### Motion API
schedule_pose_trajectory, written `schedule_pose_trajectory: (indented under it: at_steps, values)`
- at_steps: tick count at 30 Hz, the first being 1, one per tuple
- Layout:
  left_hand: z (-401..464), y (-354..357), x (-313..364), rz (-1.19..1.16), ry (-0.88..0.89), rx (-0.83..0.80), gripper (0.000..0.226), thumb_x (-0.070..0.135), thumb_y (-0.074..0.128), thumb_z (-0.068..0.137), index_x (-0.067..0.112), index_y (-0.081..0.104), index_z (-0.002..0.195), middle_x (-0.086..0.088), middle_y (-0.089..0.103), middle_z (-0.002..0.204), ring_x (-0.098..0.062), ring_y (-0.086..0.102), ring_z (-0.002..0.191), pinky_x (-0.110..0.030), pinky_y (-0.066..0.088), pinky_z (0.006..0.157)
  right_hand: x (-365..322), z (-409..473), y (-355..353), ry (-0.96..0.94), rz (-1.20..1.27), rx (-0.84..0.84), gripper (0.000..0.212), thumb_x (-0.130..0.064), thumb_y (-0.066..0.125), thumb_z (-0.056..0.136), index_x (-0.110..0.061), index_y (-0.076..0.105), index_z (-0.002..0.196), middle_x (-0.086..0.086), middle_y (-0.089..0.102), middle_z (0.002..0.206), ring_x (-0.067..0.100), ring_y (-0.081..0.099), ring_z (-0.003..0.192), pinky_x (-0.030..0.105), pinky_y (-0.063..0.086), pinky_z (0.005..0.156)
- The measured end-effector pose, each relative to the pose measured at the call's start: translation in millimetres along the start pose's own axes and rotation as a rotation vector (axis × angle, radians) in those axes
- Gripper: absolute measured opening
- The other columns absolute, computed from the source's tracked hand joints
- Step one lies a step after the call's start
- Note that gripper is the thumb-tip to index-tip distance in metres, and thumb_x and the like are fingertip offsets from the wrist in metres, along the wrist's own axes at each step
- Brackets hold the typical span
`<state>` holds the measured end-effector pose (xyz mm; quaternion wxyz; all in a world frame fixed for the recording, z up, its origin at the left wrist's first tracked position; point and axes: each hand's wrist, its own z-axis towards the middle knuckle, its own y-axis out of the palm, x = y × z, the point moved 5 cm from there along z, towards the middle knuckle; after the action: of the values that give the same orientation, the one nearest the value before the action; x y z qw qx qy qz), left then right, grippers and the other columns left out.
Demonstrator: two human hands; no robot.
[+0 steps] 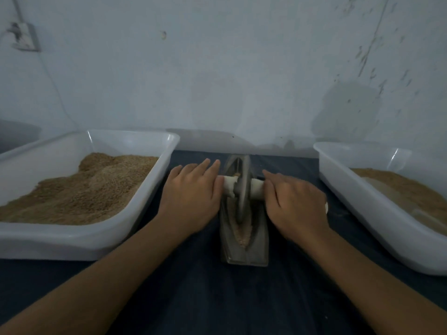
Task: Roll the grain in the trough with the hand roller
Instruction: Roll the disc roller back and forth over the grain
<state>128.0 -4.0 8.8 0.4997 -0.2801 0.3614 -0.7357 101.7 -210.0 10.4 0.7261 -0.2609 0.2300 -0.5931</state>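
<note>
So the narrow grey metal boat-shaped trough (244, 238) sits lengthwise in the middle of the dark blue tabletop (217, 298), with a thin line of pale crushed grain (242, 234) along its groove, most of it showing at the near end. The grey metal disc hand roller (242, 187) stands upright in the groove, towards the far half, with its white-wrapped axle handle (228, 186) sticking out on both sides.

Left hand (193, 193) lies flat on the left handle end, fingers straight, palm pressing, not gripping. Right hand (296, 201) does the same on the right end, fingers relaxed and forward.

What could go wrong, my guess: with flat palms, uneven pressure could tip the disc sideways and it rides up the trough wall, spilling grain onto the cloth. Push too far and it might run out the far end. The trough doesn't look fixed, so it may slide too.

2 white plastic trays of brown grain, left tray (150, 189) and right tray (350, 197), flank everything.
</note>
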Motion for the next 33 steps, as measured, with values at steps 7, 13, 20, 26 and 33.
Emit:
schedule_pose_trajectory:
  at_steps: [7,13,20,26,33]
  values:
    - [55.9,34.9,-11.8,0.144,-0.083,-0.19,0.028,0.031,0.032,0.107,0.019,0.046,0.086,0.002,0.056,0.085,-0.025,0.049,0.072,-0.039,0.042,0.073,-1.0,66.2,39.1,0.068,-0.089,-0.056,0.056,-0.028,0.05,0.102,-0.018,0.041,0.047,0.008,0.054,0.051,0.031,0.056,0.049,0.031,0.033,0.052]
    - [44.7,29.6,-9.6,0.166,-0.048,-0.096,0.031,0.034,0.025,0.105,0.022,0.045,0.085,0.002,0.058,0.084,-0.024,0.046,0.069,-0.037,0.037,0.067,-0.7,56.4,36.2,0.055,-0.087,-0.073,0.055,-0.034,0.042,0.105,-0.017,0.049,0.053,0.004,0.051,0.054,0.032,0.057,0.054,0.034,0.033,0.056]
    - [-14.0,-6.1,-1.8,0.024,-0.005,0.01,0.054,0.044,0.026,0.11,0.019,0.062,0.142,-0.002,0.063,0.145,-0.026,0.063,0.126,-0.053,0.043,0.11,-2.6,-0.5,-5.4,0.022,0.056,-0.037,0.041,-0.036,0.037,0.106,-0.023,0.075,0.097,-0.002,0.074,0.086,0.022,0.071,0.085,0.032,0.049,0.068]
    - [-51.8,-29.2,1.7,0.065,0.028,0.064,0.057,0.041,0.026,0.109,0.013,0.056,0.148,-0.01,0.057,0.151,-0.029,0.058,0.135,-0.06,0.041,0.113,-18.4,-26.6,-40.2,-0.075,0.066,0.042,0.04,-0.034,0.047,0.103,-0.018,0.072,0.129,0.0,0.074,0.126,0.02,0.067,0.121,0.04,0.049,0.105]
    - [-2.3,-0.2,-3.8,0.032,-0.031,-0.068,0.053,0.039,0.024,0.107,0.016,0.066,0.13,-0.006,0.069,0.132,-0.027,0.067,0.115,-0.046,0.051,0.101,-3.7,14.8,3.2,0.042,-0.015,-0.036,0.041,-0.029,0.042,0.105,-0.018,0.069,0.075,-0.002,0.064,0.066,0.024,0.064,0.065,0.032,0.036,0.061]
